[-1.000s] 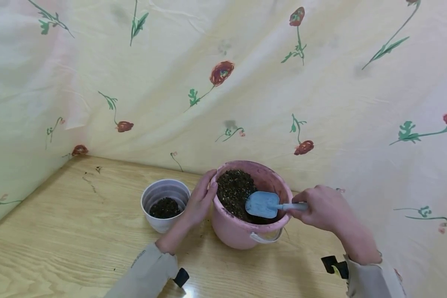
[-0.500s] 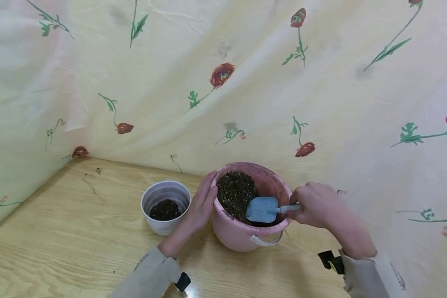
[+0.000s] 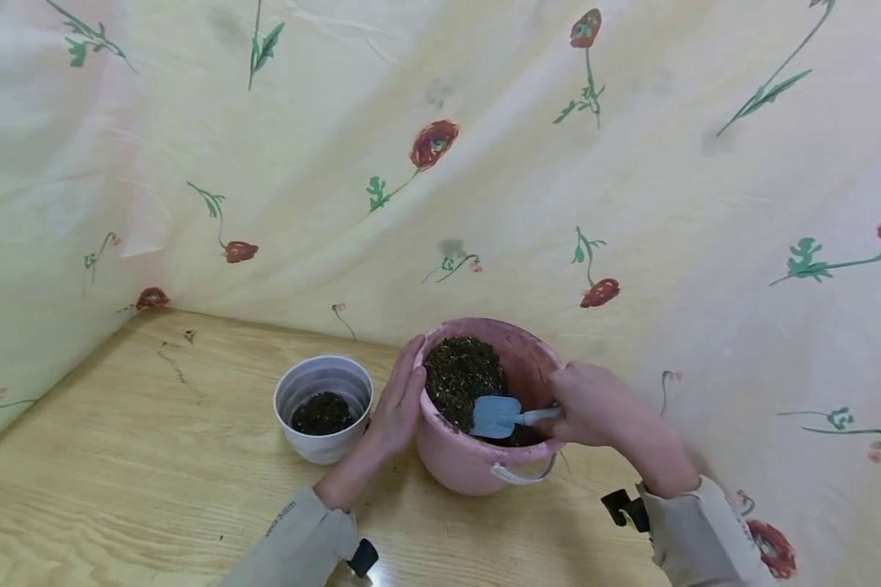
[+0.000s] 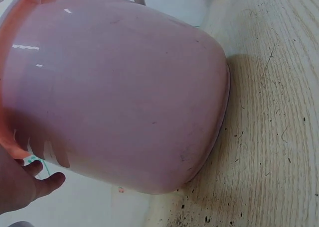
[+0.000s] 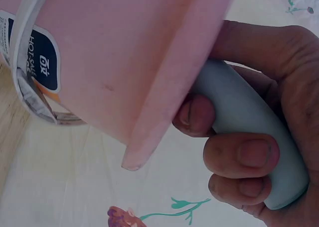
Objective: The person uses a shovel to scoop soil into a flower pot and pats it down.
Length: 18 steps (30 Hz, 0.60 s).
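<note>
A pink bucket (image 3: 458,465) stands by the back curtain, partly filled with dark soil (image 3: 461,379). My left hand (image 3: 395,408) rests against the left side of its rim, the fingers fairly straight in the head view. In the left wrist view, some fingertips (image 4: 56,179) show beside the bucket wall (image 4: 124,87). My right hand (image 3: 591,403) grips the handle (image 5: 254,122) of a small blue hand trowel (image 3: 495,417). The trowel's blade lies inside the bucket at the edge of the soil. Fingers curl round the handle just outside the rim in the right wrist view.
Left of the bucket stands a white pot (image 3: 321,448) with a little soil (image 3: 323,413) at its bottom. A white bucket handle (image 3: 523,473) hangs at the front. Flowered curtain (image 3: 323,163) borders the wooden table (image 3: 132,456) behind and at the left. Soil crumbs dot the tabletop.
My right hand has moved left with the trowel, bringing the blade further into the bucket against the soil. My left hand stays at the rim, and the pot has not moved.
</note>
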Each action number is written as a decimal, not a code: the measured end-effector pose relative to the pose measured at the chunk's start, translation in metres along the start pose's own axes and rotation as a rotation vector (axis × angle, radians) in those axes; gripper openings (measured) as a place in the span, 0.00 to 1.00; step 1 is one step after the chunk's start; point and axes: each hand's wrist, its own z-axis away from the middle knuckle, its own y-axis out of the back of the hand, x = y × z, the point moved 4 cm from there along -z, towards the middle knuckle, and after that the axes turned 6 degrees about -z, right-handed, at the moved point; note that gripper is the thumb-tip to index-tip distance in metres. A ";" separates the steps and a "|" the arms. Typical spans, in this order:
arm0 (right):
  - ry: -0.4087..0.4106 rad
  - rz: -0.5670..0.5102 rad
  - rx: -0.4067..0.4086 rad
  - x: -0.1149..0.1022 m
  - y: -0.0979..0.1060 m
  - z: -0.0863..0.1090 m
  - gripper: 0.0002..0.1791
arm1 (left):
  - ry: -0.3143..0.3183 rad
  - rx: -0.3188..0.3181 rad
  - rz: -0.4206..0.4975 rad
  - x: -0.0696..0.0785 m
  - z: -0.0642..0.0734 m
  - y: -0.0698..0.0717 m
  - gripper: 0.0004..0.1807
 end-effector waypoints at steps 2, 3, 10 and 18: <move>0.009 -0.040 -0.015 0.000 -0.003 -0.001 0.24 | 0.002 -0.004 0.013 -0.001 0.001 -0.001 0.28; 0.010 -0.056 -0.019 0.000 -0.004 -0.001 0.24 | 0.002 -0.005 0.015 -0.001 0.001 -0.001 0.28; 0.053 -0.124 -0.052 -0.007 -0.006 -0.007 0.24 | -0.001 0.012 0.019 0.000 0.001 -0.001 0.28; 0.079 -0.165 -0.012 -0.012 -0.016 -0.012 0.23 | -0.013 0.027 -0.029 0.001 0.001 0.002 0.27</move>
